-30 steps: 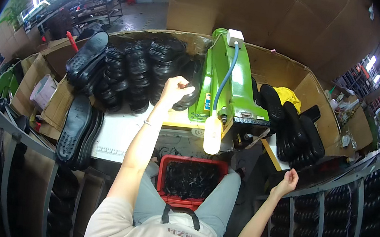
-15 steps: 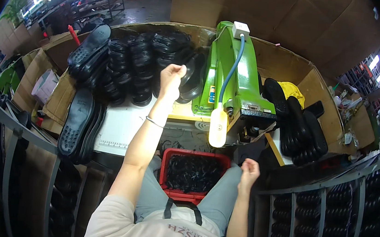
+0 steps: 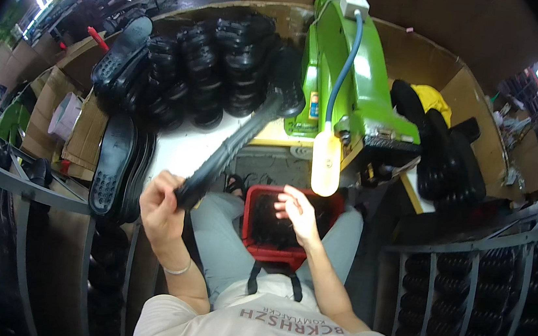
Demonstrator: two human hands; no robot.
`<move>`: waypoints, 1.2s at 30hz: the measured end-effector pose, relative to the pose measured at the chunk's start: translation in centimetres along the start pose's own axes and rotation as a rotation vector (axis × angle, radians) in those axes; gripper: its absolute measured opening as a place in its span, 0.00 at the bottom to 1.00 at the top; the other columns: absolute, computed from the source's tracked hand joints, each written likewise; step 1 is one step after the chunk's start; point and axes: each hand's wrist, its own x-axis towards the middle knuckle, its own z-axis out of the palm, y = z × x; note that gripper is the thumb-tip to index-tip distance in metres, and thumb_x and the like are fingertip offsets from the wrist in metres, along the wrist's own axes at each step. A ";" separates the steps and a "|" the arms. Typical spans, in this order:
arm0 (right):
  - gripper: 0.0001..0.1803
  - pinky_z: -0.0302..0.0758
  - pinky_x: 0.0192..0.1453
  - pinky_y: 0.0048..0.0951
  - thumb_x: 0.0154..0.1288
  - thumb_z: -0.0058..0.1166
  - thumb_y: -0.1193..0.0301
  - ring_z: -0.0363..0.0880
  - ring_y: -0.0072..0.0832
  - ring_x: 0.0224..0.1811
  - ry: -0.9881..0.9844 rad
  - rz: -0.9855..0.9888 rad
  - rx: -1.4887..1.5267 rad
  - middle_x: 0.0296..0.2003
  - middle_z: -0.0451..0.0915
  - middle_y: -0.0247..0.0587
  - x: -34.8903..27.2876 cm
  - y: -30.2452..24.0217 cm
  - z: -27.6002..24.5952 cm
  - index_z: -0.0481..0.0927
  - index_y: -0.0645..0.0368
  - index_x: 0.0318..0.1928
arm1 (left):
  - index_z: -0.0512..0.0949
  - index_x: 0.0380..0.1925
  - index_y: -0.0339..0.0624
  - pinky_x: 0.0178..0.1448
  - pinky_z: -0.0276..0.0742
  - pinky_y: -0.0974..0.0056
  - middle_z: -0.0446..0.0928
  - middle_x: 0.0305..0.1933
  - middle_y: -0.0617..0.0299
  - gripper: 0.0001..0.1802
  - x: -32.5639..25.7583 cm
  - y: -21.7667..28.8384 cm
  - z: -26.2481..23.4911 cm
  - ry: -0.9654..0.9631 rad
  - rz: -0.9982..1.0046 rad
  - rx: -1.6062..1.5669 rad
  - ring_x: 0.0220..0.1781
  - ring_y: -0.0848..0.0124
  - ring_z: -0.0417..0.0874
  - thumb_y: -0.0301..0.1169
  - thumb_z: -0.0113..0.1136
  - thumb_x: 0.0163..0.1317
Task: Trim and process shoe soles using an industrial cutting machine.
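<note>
My left hand [image 3: 161, 208] is closed on one end of a long black shoe sole [image 3: 223, 153]. Slanting up and away to the right, the sole reaches toward the stacks of black soles [image 3: 198, 62] on the white tabletop [image 3: 176, 145]. My right hand [image 3: 298, 216] has its fingers apart and holds nothing. It hovers over the red bin [image 3: 248, 221] between my knees, which contains dark scraps. Nearest above that hand hangs a glowing lamp [image 3: 326, 167] beside the green machine [image 3: 358, 66].
More soles lean at the table's left edge [image 3: 114, 165]. To the machine's right lie further black soles [image 3: 456, 168] and a yellow cloth [image 3: 434, 103]. Cardboard walls [image 3: 475, 111] surround the table. Metal racks [image 3: 424, 315] holding soles flank me on both sides.
My left hand has drawn back toward me from the stacks with a sole in its grip. My right hand has moved left and up over the bin, its fingers opening. The view has shifted.
</note>
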 end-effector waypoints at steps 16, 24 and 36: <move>0.40 0.64 0.63 0.27 0.53 0.70 0.73 0.69 0.25 0.54 0.589 -0.652 0.095 0.53 0.69 0.36 -4.2 -9.5 -6.8 0.62 0.59 0.64 | 0.72 0.42 0.38 0.47 0.75 0.70 0.76 0.40 0.63 0.24 -6.5 -13.7 5.2 -0.088 -0.516 0.045 0.43 0.76 0.77 0.26 0.76 0.47; 0.41 0.62 0.63 0.26 0.54 0.71 0.65 0.65 0.27 0.56 0.648 -0.666 -0.031 0.56 0.66 0.39 -2.6 -9.5 -9.1 0.63 0.60 0.65 | 0.73 0.36 0.38 0.46 0.76 0.70 0.77 0.34 0.64 0.21 -2.8 -14.8 8.4 -0.138 -0.327 0.209 0.38 0.75 0.79 0.16 0.73 0.42; 0.49 0.68 0.64 0.32 0.46 0.76 0.64 0.68 0.31 0.61 0.519 -0.660 -0.214 0.63 0.63 0.42 -0.4 -7.5 -4.2 0.62 0.67 0.65 | 0.69 0.41 0.37 0.52 0.72 0.69 0.70 0.40 0.62 0.25 -2.8 -15.5 -1.4 -0.067 -0.331 0.081 0.44 0.73 0.75 0.28 0.75 0.47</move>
